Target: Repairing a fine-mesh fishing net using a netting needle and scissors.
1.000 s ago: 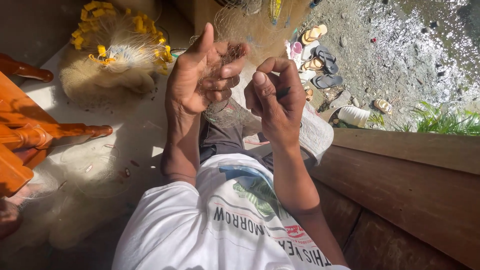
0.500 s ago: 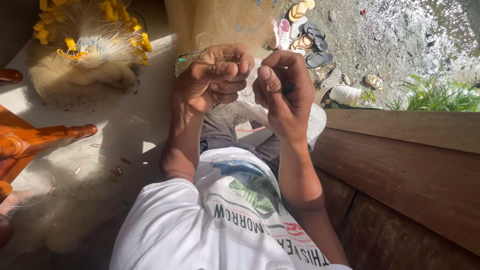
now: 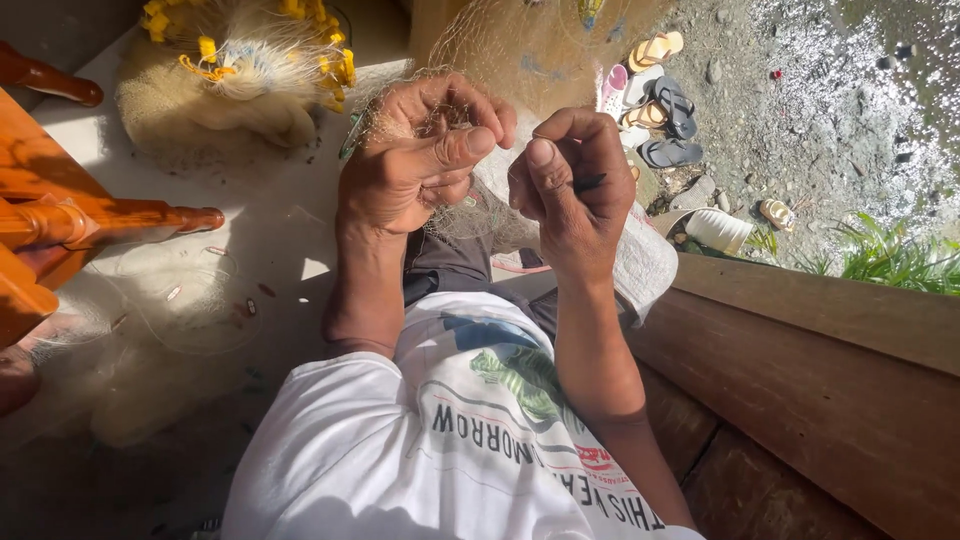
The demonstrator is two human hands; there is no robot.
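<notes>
My left hand [image 3: 415, 160] is closed on a bunch of fine, pale fishing net [image 3: 500, 45] that runs up and away from it. My right hand [image 3: 570, 175] is right beside it, fingers curled, pinching a thin dark needle-like tool [image 3: 590, 183] and a strand of the net. Both hands are raised over my lap, above my white printed shirt [image 3: 460, 440]. The mesh drapes down between the hands onto my dark trousers.
A heap of net with yellow floats [image 3: 240, 70] lies on the floor at upper left. Orange wooden chair legs [image 3: 90, 220] stick in from the left. A wooden ledge [image 3: 820, 380] runs along the right. Several sandals [image 3: 660, 100] lie on gravel ground beyond.
My left hand's fingers, spread upward a second ago, have closed into a fist on the net. The two hands have drawn close together, and the view has shifted slightly.
</notes>
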